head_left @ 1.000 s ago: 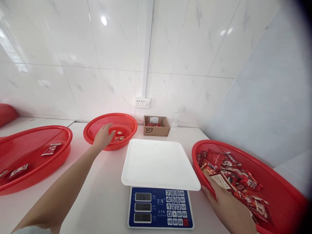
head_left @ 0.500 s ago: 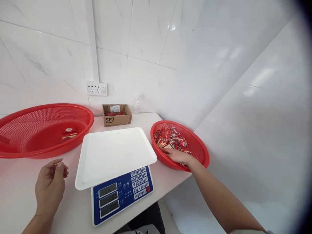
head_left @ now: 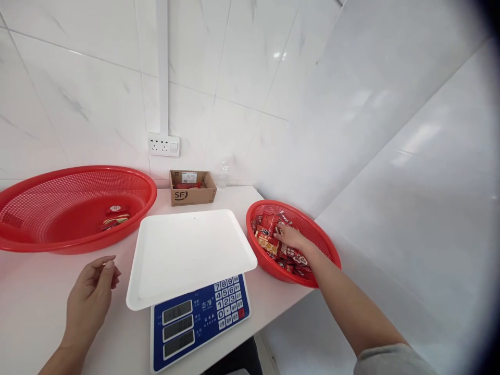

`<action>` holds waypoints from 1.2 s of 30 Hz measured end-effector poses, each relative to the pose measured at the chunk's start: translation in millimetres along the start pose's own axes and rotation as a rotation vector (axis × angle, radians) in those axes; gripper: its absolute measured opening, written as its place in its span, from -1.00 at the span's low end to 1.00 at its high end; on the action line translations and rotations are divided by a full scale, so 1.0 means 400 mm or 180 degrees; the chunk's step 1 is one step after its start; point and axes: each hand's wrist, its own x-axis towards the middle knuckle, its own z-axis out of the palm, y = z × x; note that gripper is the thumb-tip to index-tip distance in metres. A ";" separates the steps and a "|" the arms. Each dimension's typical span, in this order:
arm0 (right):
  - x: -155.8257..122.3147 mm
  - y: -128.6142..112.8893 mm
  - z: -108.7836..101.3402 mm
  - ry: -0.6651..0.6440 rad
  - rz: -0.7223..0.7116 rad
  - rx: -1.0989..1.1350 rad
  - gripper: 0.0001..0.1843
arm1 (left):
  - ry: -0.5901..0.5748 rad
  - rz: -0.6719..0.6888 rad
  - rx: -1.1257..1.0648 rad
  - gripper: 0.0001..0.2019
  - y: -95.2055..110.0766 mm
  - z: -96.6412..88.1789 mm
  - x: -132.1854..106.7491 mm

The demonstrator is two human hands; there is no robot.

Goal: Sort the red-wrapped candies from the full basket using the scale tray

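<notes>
My right hand reaches into a red mesh basket at the right and lies on a heap of red snack packets; its fingers are bent down among them and I cannot see a grip. My left hand hovers over the white counter left of the scale, fingers loosely curled with the tips apart, holding nothing. Between the hands stands a blue digital scale with a bare white weighing tray.
A large red mesh basket with a couple of packets sits at the back left. A small cardboard box and a clear bottle stand against the tiled wall under a socket. The counter edge runs near the right basket.
My left hand withdrew from the back-left basket to the counter beside the scale. My right hand moved further into the right basket, onto the packets. The view swung right.
</notes>
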 end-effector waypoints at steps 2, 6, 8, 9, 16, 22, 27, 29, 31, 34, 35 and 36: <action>0.023 -0.011 0.011 -0.0025 -0.0013 0.0121 -0.61 | -0.0056 -0.0012 0.0013 -0.90 -0.002 0.001 0.001; 0.046 -0.033 0.032 -0.0166 -0.0299 0.0419 -0.61 | -0.0086 -0.0061 -0.0020 -0.86 -0.015 0.006 0.009; 0.042 -0.039 0.036 -0.0328 -0.0503 0.0526 -0.64 | -0.0113 -0.0061 -0.0074 -0.84 -0.023 0.007 0.012; 0.038 -0.040 0.036 -0.0420 -0.0583 0.0542 -0.65 | -0.0132 -0.0057 -0.0090 -0.83 -0.026 0.008 0.013; 0.035 0.004 0.034 -0.0454 -0.0308 -0.0138 -0.69 | -0.0459 0.0160 -0.0071 -0.58 -0.038 0.006 0.014; 0.038 0.021 0.062 -0.0451 -0.0185 -0.0765 -0.62 | -0.0463 0.0074 -0.0069 -0.59 -0.018 0.003 0.010; 0.035 0.008 0.072 -0.0473 -0.0233 -0.1022 -0.63 | -0.0504 0.0059 -0.0077 -0.61 -0.013 0.004 0.006; 0.039 0.010 0.068 -0.0473 -0.0230 -0.1033 -0.64 | -0.0509 0.0039 -0.0053 -0.61 -0.015 0.006 0.007; 0.046 0.014 0.065 -0.0467 -0.0226 -0.0992 -0.65 | -0.0515 0.0037 -0.0043 -0.61 -0.016 0.007 0.007; 0.058 0.013 0.071 -0.0469 -0.0255 -0.0844 -0.65 | -0.0530 0.0060 -0.0020 -0.60 -0.013 0.008 0.007; 0.061 0.010 0.076 -0.0461 -0.0264 -0.0782 -0.65 | -0.0537 0.0056 0.0001 -0.60 -0.012 0.007 0.007; 0.063 0.006 0.083 -0.0440 -0.0268 -0.0719 -0.65 | -0.0544 0.0046 0.0026 -0.60 -0.010 0.007 0.007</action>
